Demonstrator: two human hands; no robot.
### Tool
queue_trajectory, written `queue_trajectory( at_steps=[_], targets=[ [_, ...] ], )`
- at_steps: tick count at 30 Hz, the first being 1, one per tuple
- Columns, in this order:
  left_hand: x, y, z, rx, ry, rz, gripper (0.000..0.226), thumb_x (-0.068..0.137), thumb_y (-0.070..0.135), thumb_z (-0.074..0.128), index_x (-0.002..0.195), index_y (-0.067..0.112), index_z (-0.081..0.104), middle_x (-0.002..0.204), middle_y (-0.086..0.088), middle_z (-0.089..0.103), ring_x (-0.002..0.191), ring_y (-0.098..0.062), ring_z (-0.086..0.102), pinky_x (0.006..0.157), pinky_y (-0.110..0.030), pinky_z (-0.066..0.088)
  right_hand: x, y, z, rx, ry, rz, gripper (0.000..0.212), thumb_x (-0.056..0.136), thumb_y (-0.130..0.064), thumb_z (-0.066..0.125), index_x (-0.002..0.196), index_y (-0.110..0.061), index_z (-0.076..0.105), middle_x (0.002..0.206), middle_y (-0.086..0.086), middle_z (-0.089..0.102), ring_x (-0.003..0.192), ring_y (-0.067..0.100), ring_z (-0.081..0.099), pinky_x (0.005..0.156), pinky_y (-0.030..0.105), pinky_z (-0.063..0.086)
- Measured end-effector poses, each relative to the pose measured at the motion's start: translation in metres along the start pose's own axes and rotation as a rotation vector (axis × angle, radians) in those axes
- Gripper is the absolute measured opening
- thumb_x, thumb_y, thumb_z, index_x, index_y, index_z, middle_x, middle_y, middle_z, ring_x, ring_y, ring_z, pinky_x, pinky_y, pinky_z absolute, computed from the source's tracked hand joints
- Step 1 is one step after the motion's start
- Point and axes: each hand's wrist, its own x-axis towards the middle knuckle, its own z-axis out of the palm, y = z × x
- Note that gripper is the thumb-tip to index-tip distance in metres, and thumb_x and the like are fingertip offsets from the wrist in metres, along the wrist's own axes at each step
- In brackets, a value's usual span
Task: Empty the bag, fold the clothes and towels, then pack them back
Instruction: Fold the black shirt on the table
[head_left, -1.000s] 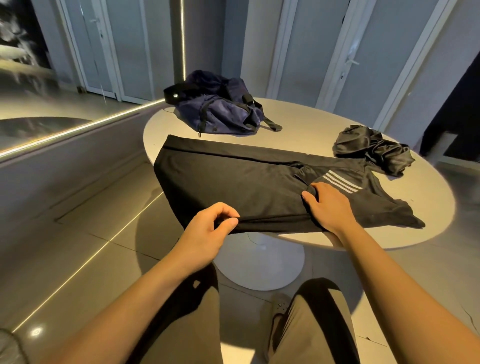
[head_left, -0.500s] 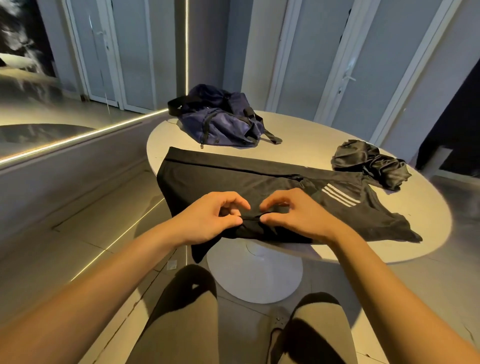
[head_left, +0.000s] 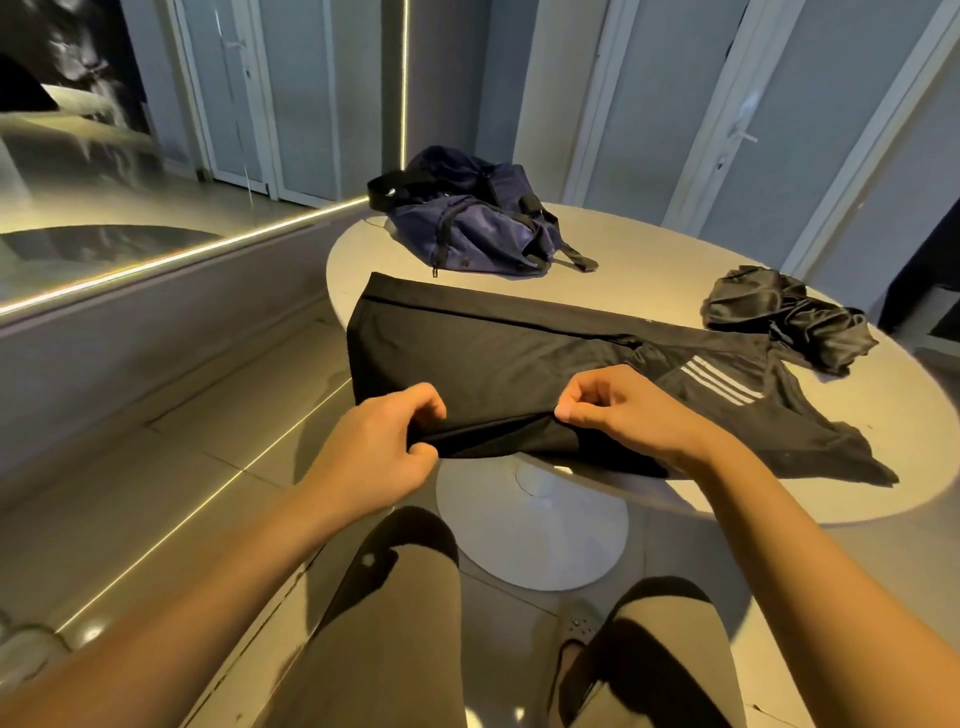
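Left hand (head_left: 382, 447) and right hand (head_left: 621, 410) pinching near hem of black garment (head_left: 498, 358) on round table (head_left: 649, 280), navy bag (head_left: 467, 228) beyond the grip, crumpled dark cloth (head_left: 784, 317), perhaps satin, far right of it

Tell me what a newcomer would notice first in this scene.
First come the two hands at the near table edge: the left hand and the right hand each pinch the near edge of the black garment. It is spread across the round table, with white stripes towards its right end. Behind it, the navy bag lies at the far left, and a crumpled shiny black cloth at the far right.
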Motion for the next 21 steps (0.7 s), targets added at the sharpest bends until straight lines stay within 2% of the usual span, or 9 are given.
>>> queue_trajectory(
  at_steps=[3,5,8,10,12,14,16,18,21],
  targets=[
    [-0.014,-0.013,-0.009,-0.013,0.127,-0.044,0.023,0.087,0.011,0.068,0.1,0.029,0.061,0.085,0.017,0.064,0.07,0.003,0.061,0.053,-0.008,0.04,0.002,0.003,0.0,0.008,0.011,0.012,0.015,0.1,-0.022,0.062,0.096,-0.012,0.073,0.086,-0.001,0.074,0.082,0.007,0.067,0.078,0.021,0.053],
    [-0.02,-0.02,-0.016,-0.027,0.183,-0.073,0.019,0.088,0.012,0.07,0.097,0.028,0.064,0.084,0.015,0.065,0.072,0.0,0.062,0.057,-0.009,0.042,0.003,0.004,0.0,-0.006,0.021,0.014,0.018,0.099,-0.026,0.062,0.096,-0.012,0.072,0.086,0.001,0.073,0.081,0.009,0.067,0.078,0.023,0.053],
    [-0.021,-0.033,-0.025,-0.101,0.196,-0.147,0.016,0.09,0.015,0.073,0.091,0.031,0.067,0.084,0.013,0.068,0.079,-0.003,0.063,0.068,-0.021,0.05,0.005,0.005,0.0,-0.033,0.038,0.011,0.025,0.098,-0.033,0.062,0.093,-0.01,0.072,0.083,0.004,0.072,0.076,0.009,0.064,0.074,0.022,0.052],
    [-0.016,-0.041,-0.033,-0.24,0.189,-0.201,0.009,0.091,0.019,0.074,0.092,0.028,0.072,0.084,0.009,0.071,0.084,-0.004,0.067,0.075,-0.026,0.055,0.007,0.007,-0.002,-0.052,0.053,0.013,0.029,0.097,-0.038,0.063,0.09,-0.011,0.071,0.079,0.004,0.07,0.073,0.011,0.062,0.071,0.021,0.049],
    [-0.011,-0.044,-0.042,-0.45,0.187,-0.245,0.005,0.093,0.019,0.071,0.095,0.022,0.076,0.085,0.005,0.074,0.086,-0.008,0.07,0.077,-0.023,0.056,0.009,0.011,-0.004,-0.072,0.073,0.019,0.035,0.095,-0.044,0.063,0.087,-0.01,0.07,0.079,0.009,0.068,0.073,0.019,0.061,0.07,0.023,0.048],
    [-0.005,-0.047,-0.049,-0.632,0.198,-0.279,0.01,0.095,0.019,0.066,0.098,0.017,0.076,0.087,0.005,0.075,0.087,-0.005,0.07,0.076,-0.015,0.053,0.012,0.014,-0.006,-0.093,0.105,0.018,0.038,0.093,-0.046,0.065,0.084,-0.01,0.069,0.077,0.013,0.067,0.072,0.026,0.061,0.07,0.027,0.047],
    [0.005,-0.054,-0.047,-0.746,0.227,-0.347,0.015,0.097,0.021,0.063,0.103,0.015,0.076,0.091,0.004,0.077,0.09,-0.005,0.071,0.08,-0.019,0.052,0.016,0.017,-0.007,-0.127,0.138,0.021,0.038,0.093,-0.047,0.066,0.08,-0.011,0.068,0.073,0.011,0.067,0.073,0.029,0.063,0.069,0.03,0.049],
    [0.015,-0.062,-0.037,-0.704,0.248,-0.445,0.018,0.099,0.027,0.063,0.102,0.016,0.077,0.091,0.002,0.078,0.088,-0.005,0.072,0.078,-0.023,0.05,0.021,0.021,-0.005,-0.212,0.143,0.034,0.04,0.093,-0.047,0.066,0.077,-0.011,0.067,0.069,0.008,0.066,0.069,0.026,0.062,0.069,0.03,0.049],
    [0.024,-0.072,-0.017,-0.641,0.291,-0.542,0.026,0.099,0.033,0.064,0.099,0.01,0.078,0.094,-0.009,0.077,0.091,-0.019,0.073,0.074,-0.026,0.053,0.025,0.029,-0.001,-0.361,0.169,0.068,0.043,0.094,-0.049,0.063,0.072,-0.012,0.062,0.063,0.003,0.06,0.061,0.016,0.056,0.064,0.029,0.045]
  ],
)
